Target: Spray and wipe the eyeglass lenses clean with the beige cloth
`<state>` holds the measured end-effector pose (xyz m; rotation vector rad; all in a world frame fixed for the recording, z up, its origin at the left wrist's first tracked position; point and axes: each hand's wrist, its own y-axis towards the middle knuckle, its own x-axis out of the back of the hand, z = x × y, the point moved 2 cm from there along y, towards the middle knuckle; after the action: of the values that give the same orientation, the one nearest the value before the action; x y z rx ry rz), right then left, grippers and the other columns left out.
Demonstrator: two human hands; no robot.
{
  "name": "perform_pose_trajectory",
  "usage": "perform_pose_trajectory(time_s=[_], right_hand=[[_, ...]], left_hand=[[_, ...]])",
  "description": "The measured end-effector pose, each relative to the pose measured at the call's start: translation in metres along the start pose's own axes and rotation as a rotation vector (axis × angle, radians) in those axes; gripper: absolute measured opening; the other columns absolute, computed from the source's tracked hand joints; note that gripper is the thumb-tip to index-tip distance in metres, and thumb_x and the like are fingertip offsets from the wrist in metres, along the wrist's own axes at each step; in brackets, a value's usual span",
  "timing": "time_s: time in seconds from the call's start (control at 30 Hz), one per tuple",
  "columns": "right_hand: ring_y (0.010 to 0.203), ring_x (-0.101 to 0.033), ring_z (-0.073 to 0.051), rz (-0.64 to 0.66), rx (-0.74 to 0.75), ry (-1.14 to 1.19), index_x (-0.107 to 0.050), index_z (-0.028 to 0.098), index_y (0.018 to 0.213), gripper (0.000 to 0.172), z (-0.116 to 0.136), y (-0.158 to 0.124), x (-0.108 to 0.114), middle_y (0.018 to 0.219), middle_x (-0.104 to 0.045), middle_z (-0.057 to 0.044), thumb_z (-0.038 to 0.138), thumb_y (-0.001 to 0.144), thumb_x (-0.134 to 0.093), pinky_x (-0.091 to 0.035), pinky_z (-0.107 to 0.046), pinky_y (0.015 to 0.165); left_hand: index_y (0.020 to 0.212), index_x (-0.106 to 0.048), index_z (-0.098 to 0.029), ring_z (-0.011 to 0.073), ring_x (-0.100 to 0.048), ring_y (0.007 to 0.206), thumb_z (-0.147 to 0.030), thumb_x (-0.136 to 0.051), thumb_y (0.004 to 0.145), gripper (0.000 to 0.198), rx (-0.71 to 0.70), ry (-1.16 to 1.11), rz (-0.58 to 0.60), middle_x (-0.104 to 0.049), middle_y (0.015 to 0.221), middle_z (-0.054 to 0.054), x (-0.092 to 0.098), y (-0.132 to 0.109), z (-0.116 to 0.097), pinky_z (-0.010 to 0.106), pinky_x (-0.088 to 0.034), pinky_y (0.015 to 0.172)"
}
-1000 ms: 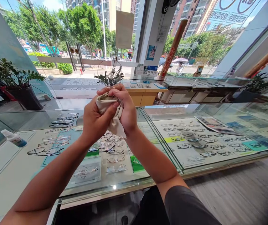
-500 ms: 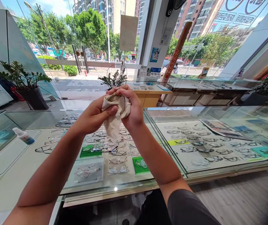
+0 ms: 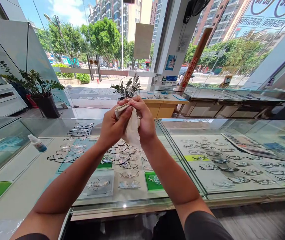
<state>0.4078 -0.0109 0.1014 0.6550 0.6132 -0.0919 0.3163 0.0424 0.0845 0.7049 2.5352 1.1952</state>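
Observation:
Both of my hands are raised together above a glass display counter, closed on a cream cloth [image 3: 132, 131]. My left hand [image 3: 115, 125] pinches a folded part of it between thumb and fingers. Against it, my right hand [image 3: 146, 118] grips the cloth from the other side, fingertips meeting the left ones at the top. A loose end of the cloth hangs down between the palms. Whether something is wrapped inside, I cannot tell. Under the hands, rows of eyeglasses [image 3: 129, 175] lie inside the counter.
A white spray bottle [image 3: 37, 144] lies tilted on the counter at the left. A newspaper or magazine [image 3: 244, 146] rests on the right-hand counter [image 3: 202, 196]. Green cards [image 3: 154, 181] sit among the frames. Potted plants [image 3: 45, 100] stand near the window, and clear plastic [image 3: 4, 230] is at lower left.
The cloth's open fold has been pressed closer together, with my left thumb higher on it. Its hanging end has swung right. The whole view has shifted slightly, so the scene sits further right.

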Motion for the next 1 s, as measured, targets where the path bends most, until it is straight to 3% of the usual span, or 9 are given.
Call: perform_pose_trajectory(time_s=[0.17, 0.3, 0.73, 1.0], right_hand=[[0.101, -0.071, -0.020, -0.002, -0.008, -0.019, -0.066, 0.026, 0.078, 0.018, 0.007, 0.003, 0.006, 0.093, -0.076, -0.002, 0.035, 0.084, -0.080, -0.059, -0.038, 0.101], [0.095, -0.069, -0.019, -0.019, 0.011, -0.061, -0.067, 0.026, 0.078, 0.017, 0.010, 0.005, 0.010, 0.099, -0.077, -0.001, 0.035, 0.085, -0.079, -0.059, -0.038, 0.099], [0.119, -0.070, -0.024, -0.137, 0.098, -0.260, -0.068, 0.028, 0.086, 0.018, 0.032, 0.009, 0.024, 0.111, -0.077, -0.004, 0.042, 0.082, -0.077, -0.055, -0.041, 0.106], [0.122, -0.071, -0.022, -0.210, 0.215, -0.283, -0.066, 0.031, 0.093, 0.023, 0.041, 0.011, 0.032, 0.111, -0.075, -0.001, 0.047, 0.083, -0.079, -0.055, -0.039, 0.105]], left_hand=[[0.087, -0.078, -0.020, 0.0169, -0.063, 0.083, -0.072, -0.075, 0.095, 0.053, 0.053, -0.029, 0.162, -0.075, 0.092, 0.006, 0.009, 0.010, -0.003, 0.028, -0.056, 0.074], [0.083, -0.075, -0.019, 0.0141, -0.055, 0.071, -0.076, -0.075, 0.093, 0.058, 0.078, -0.027, 0.213, -0.069, 0.081, 0.004, 0.017, 0.015, -0.007, 0.026, -0.051, 0.065], [0.092, -0.078, -0.018, 0.0145, -0.059, 0.075, -0.070, -0.077, 0.095, 0.052, 0.002, 0.105, 0.128, -0.067, 0.086, 0.004, 0.046, 0.027, -0.010, 0.027, -0.050, 0.068], [0.092, -0.076, -0.019, 0.0149, -0.059, 0.075, -0.071, -0.076, 0.095, 0.052, -0.033, 0.170, 0.079, -0.066, 0.085, 0.004, 0.053, 0.032, -0.005, 0.028, -0.050, 0.067]])
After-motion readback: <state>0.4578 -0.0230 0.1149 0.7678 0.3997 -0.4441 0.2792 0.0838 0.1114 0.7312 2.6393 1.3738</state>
